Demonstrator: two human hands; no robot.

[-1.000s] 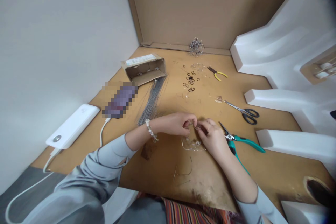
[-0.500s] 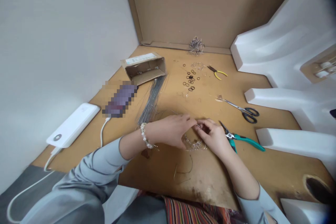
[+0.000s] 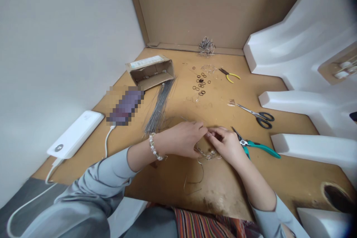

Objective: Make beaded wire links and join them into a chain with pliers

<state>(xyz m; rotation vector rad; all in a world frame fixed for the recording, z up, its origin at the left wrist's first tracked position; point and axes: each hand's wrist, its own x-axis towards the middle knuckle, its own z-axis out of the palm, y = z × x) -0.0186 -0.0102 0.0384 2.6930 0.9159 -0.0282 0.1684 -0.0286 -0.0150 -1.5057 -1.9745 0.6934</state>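
Between my hands is a loop of thin beaded wire [image 3: 211,154], its clear beads showing below the fingers. My left hand [image 3: 184,138], with a bead bracelet [image 3: 153,145] at the wrist, pinches it from the left. My right hand [image 3: 226,144] grips it from the right with thumb and fingertips close together. The fingertips nearly meet and hide the exact spot they hold. Green-handled pliers [image 3: 256,145] lie just beyond my right hand. Loose wire pieces [image 3: 201,173] lie on the table in front of my wrists.
A bundle of grey wires [image 3: 158,109] lies by an open cardboard box [image 3: 152,74]. Several dark rings [image 3: 201,81], yellow pliers [image 3: 230,75], scissors [image 3: 253,113] and a wire tangle [image 3: 206,46] lie farther back. A phone [image 3: 126,108] and white power bank [image 3: 76,134] are at left.
The view has shifted slightly. Both hands stay pinched at nearly the same place, while the beaded wire below the fingers has changed its lie a little.
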